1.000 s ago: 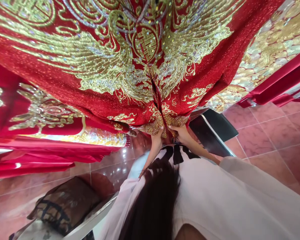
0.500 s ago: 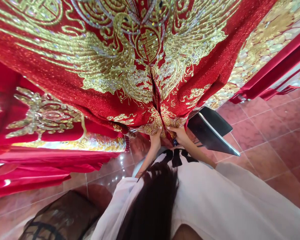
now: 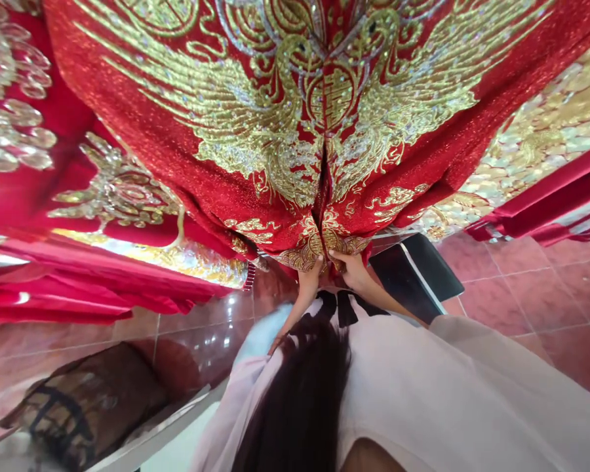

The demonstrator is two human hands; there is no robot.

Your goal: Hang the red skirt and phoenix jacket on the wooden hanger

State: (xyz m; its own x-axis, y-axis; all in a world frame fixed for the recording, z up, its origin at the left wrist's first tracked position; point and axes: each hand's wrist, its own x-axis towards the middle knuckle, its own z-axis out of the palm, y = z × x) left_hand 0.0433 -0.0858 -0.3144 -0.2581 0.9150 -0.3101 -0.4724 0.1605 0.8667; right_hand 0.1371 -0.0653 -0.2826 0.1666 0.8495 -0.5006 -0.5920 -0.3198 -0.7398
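So over on the far left there were clear faceted bead clusters [image 3: 14, 118] on deep red cloth, and next to them a sparkly clear-and-gold jewelled ornament [image 3: 122, 187]. Under that hung smooth pinkish-red drapery [image 3: 78, 282] and a shiny gold-and-white patterned band [image 3: 157, 254] with a short dark fringe at its right end. Below, a brown bag with a black strap-like pattern [image 3: 98, 393] sat near glossy reddish floor tiles [image 3: 137, 324]. The main thing, a glittery red garment with big gold winged-bird embroidery [image 3: 295, 151], spread across the upper middle, its hem hanging right in front of the person. The left hand [image 3: 309, 275] had the hem pinched just left of the front slit, thumb on top, the rest of the fingers mostly out of sight, so can't say how they sat. Long dark hair [image 3: 295, 400] fell below it, beside a black bow [image 3: 341, 311] on a loose white top [image 3: 437, 387]. The right hand [image 3: 353, 270] had the same kind of closed pinch on the other edge, close to the left one, with the slit narrowly parted above them. Further right were a flat black panel-like object [image 3: 403, 269], then gold-and-pale scale-patterned fabric [image 3: 535, 137], with dark red cloth [image 3: 545, 203] below it.
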